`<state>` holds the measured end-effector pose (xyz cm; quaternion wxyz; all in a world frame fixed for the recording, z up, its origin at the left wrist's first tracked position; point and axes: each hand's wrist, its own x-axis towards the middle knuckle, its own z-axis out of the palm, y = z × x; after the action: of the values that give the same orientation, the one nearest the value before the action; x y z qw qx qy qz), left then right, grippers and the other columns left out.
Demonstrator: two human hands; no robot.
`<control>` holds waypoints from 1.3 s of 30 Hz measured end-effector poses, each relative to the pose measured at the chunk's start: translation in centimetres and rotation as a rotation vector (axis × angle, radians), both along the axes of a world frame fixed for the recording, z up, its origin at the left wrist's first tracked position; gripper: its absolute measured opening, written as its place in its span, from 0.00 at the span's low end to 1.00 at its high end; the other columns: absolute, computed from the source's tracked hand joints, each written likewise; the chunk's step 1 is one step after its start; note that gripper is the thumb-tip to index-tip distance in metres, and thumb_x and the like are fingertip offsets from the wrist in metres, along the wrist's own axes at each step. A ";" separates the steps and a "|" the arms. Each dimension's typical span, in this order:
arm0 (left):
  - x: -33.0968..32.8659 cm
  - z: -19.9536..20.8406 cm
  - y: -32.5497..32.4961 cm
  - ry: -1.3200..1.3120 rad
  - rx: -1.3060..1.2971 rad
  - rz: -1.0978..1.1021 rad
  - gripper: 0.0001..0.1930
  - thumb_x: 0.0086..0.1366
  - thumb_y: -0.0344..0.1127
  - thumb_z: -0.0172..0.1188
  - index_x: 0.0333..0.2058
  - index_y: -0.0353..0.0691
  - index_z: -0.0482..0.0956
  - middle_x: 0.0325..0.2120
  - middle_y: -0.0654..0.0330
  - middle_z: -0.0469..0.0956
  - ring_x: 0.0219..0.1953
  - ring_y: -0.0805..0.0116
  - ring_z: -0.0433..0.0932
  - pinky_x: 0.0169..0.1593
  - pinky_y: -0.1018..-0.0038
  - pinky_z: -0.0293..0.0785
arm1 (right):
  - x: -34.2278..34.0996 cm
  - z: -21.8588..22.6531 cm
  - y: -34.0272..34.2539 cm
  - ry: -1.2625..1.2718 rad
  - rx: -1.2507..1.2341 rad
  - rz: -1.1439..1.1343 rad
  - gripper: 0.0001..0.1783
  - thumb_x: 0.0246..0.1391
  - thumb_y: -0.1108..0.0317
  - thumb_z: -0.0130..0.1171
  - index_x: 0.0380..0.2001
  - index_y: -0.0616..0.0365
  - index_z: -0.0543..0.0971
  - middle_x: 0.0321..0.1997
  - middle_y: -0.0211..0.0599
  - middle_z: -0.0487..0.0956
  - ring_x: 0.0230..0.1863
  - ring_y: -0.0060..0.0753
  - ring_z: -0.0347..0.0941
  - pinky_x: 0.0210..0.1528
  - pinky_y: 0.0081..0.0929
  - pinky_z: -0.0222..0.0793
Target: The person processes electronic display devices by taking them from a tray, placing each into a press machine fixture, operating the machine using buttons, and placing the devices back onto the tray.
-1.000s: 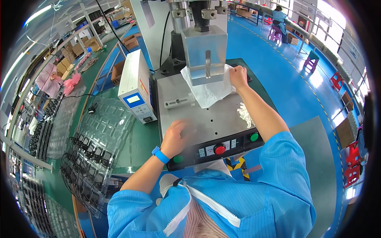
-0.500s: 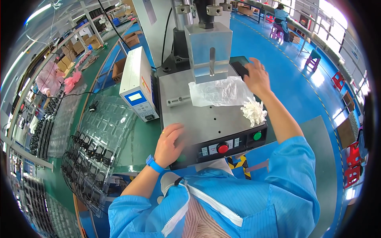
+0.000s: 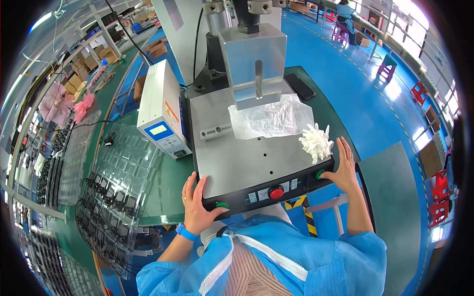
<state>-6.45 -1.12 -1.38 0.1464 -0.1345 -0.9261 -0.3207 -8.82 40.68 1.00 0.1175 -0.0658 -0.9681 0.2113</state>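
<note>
At the front left corner of a press machine, my left hand [image 3: 198, 209] has its fingers spread along the side, its thumb by a green button [image 3: 222, 204]. My right hand [image 3: 345, 171] spans the front right corner, fingers stretched out and thumb at another green button [image 3: 320, 174]. Neither hand holds anything. Between the buttons sits a red push button [image 3: 276, 192]. Over the grey metal plate [image 3: 232, 165] hangs a big metal block [image 3: 254, 61], above a crumpled translucent sheet [image 3: 271, 118]. A spiky cream-white bundle [image 3: 316, 142] lies near my right hand.
A white control box [image 3: 162, 108] with a small screen stands left of the press. Farther left, clear plastic trays [image 3: 126, 163] hold black cabled parts. A dark phone [image 3: 299, 86] lies behind the sheet. Stools [image 3: 387, 67] and another person [image 3: 345, 19] are at the far right.
My right hand has come from the phone at the back right to the front right button. My left hand has lowered to the front left button. The view has shifted slightly.
</note>
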 end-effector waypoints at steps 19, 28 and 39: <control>-4.9 5.4 4.6 -0.202 0.346 -0.290 0.32 0.54 0.36 0.66 0.58 0.41 0.66 0.56 0.53 0.66 0.56 0.57 0.66 0.59 0.64 0.63 | 1.1 3.4 -4.4 0.577 -0.245 0.361 0.22 0.46 0.80 0.57 0.48 0.62 0.72 0.55 0.42 0.70 0.53 0.44 0.67 0.55 0.31 0.65; -9.2 4.6 6.5 -0.299 0.439 -0.294 0.24 0.59 0.33 0.62 0.55 0.39 0.70 0.52 0.56 0.69 0.50 0.64 0.69 0.55 0.71 0.66 | 1.5 3.5 -5.3 0.581 -0.315 0.443 0.18 0.44 0.82 0.56 0.43 0.63 0.75 0.49 0.42 0.74 0.48 0.41 0.70 0.50 0.30 0.67; -10.9 4.4 7.9 -0.438 0.770 -0.160 0.13 0.62 0.28 0.58 0.46 0.33 0.77 0.36 0.61 0.77 0.37 0.75 0.72 0.45 0.81 0.69 | 0.6 3.4 -7.4 0.545 -0.366 0.539 0.18 0.43 0.83 0.55 0.41 0.64 0.76 0.47 0.42 0.76 0.46 0.40 0.71 0.48 0.30 0.67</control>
<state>-17.38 6.81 3.06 -0.0387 -0.0705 -0.7353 -0.6730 -8.25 33.31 4.39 0.2962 0.2280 -0.8306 0.4127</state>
